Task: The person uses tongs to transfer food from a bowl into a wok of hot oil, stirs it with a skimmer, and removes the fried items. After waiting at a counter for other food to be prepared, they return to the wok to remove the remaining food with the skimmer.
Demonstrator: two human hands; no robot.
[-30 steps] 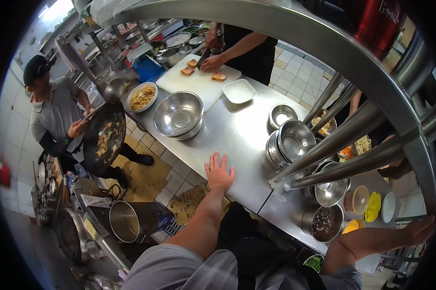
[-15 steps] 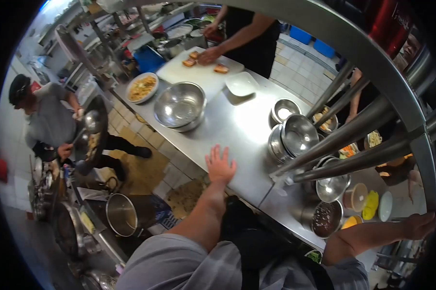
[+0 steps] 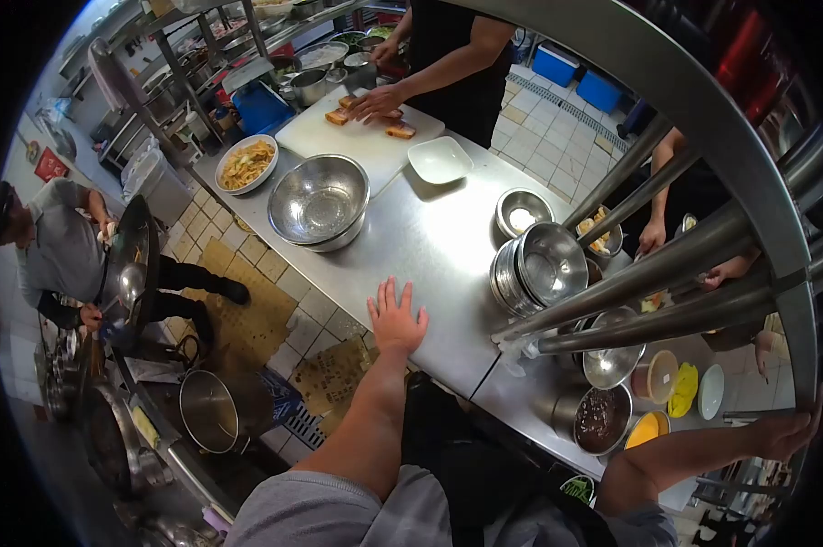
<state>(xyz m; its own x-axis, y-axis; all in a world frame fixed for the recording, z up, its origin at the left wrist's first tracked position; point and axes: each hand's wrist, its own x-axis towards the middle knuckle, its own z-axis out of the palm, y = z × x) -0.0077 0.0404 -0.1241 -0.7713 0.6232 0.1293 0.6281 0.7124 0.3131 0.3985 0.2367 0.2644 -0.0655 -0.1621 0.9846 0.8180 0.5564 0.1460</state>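
My left hand [image 3: 397, 319] lies open with fingers spread at the near edge of the steel worktable [image 3: 430, 264], holding nothing. Far to the right, my right hand [image 3: 785, 435] is raised against the lower end of a curved metal frame [image 3: 799, 319]. Its fingers look stretched out, though the picture's dark edge partly hides them. Nearest to my left hand stand nested steel bowls [image 3: 318, 202]. A stack of steel bowls [image 3: 551, 264] sits further right, and a white square dish [image 3: 440, 160] lies beyond.
A co-worker's hand [image 3: 375, 102] touches browned food pieces on a white cutting board [image 3: 307, 137]. A plate of food [image 3: 247, 165] is beside it. At left, another person holds a wok [image 3: 133, 264]. Slanting metal tubes [image 3: 630, 278] cross the right side, above pots and containers.
The view has shifted slightly, moving most things leftward. My hands keep their places. At left, the person's wok has turned, and the co-worker's hand has moved over the food pieces.
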